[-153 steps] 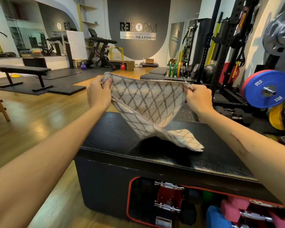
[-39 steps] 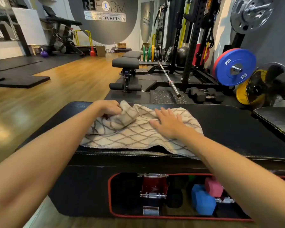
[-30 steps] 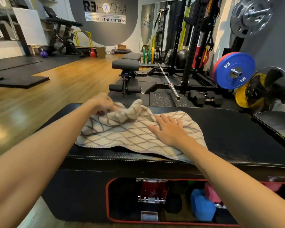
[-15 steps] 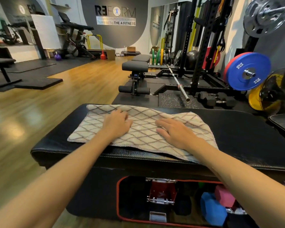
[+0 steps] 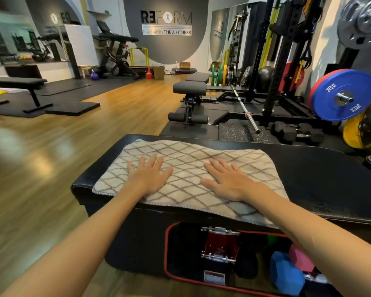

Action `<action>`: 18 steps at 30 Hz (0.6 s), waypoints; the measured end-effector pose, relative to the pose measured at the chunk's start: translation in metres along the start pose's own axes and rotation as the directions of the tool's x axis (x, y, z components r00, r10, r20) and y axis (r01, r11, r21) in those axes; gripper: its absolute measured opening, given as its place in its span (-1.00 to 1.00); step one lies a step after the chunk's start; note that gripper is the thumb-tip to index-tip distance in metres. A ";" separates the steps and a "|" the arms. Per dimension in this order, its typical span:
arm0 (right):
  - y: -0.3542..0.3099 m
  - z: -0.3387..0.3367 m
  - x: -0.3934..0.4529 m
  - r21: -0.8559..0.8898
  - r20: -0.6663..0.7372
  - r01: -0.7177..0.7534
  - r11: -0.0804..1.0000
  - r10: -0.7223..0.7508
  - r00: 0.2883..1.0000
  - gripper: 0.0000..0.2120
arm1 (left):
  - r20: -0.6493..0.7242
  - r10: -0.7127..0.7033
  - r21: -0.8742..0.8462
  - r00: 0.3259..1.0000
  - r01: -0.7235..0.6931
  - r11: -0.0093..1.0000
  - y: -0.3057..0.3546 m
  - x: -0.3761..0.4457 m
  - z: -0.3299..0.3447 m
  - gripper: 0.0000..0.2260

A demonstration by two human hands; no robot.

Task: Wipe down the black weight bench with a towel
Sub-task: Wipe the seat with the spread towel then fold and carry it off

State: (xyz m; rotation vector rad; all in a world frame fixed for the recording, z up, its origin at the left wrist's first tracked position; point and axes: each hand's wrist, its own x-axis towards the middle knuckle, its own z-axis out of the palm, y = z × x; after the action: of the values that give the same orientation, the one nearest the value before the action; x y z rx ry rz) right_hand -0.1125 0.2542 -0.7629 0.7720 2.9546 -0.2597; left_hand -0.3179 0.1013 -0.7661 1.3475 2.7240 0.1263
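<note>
**Both hands flat on towel, bench top**

Left hand [image 5: 149, 175]: palm down, fingers straight and spread wide, pressing the left half of the towel. Holds nothing.

Right hand [image 5: 228, 181]: palm down, fingers straight and slightly fanned, pressing the right half of the towel. Holds nothing.

Cream cloth towel with brown diamond lattice pattern [image 5: 186, 168]: spread flat, long side running left to right, on the left part of the tabletop; its near edge overhangs the near rim a little.

Black padded vinyl weight bench [image 5: 321, 179]: its tabletop is bare to the right of the towel, and a narrow strip shows at the left end and far edge.

Red-trimmed opening in the bench's near face [image 5: 201, 279]: holds a red and chrome plate [image 5: 221, 247], a blue hexagonal dumbbell [image 5: 285, 273] and a pink dumbbell [image 5: 301, 261].

Far, beyond the bench: black adjustable bench [image 5: 190, 88], steel barbell [image 5: 245, 113] lying on black matting, black hex dumbbells [image 5: 296, 132].

Far right: blue 20 kg weight plate [image 5: 344, 98].

Left: wooden floor [image 5: 51, 146].
</note>
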 end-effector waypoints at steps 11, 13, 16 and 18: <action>-0.037 -0.020 0.014 0.132 -0.094 -0.146 0.981 0.159 0.983 -0.22 | -0.274 -0.144 -0.070 0.951 0.130 0.989 -0.034 0.005 -0.027 -0.34; -0.037 -0.013 0.022 0.056 -0.006 -0.223 0.973 0.224 0.975 -0.25 | -0.087 -0.147 -0.073 0.985 0.141 0.987 -0.039 0.020 -0.020 -0.14; -0.037 0.001 0.034 -0.011 0.001 -0.249 0.968 0.249 0.968 -0.21 | -0.001 -0.230 -0.058 0.973 0.230 0.972 -0.041 0.027 -0.004 -0.30; -0.036 0.003 0.043 -0.023 -0.002 -0.250 0.968 0.250 0.968 -0.21 | -0.014 -0.234 -0.051 0.972 0.233 0.971 -0.039 0.024 -0.004 -0.34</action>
State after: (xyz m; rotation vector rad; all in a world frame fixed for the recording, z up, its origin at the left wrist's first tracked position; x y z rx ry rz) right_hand -0.1672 0.2432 -0.7651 1.1269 2.8127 -0.2073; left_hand -0.3637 0.0969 -0.7683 1.0086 2.8497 0.1874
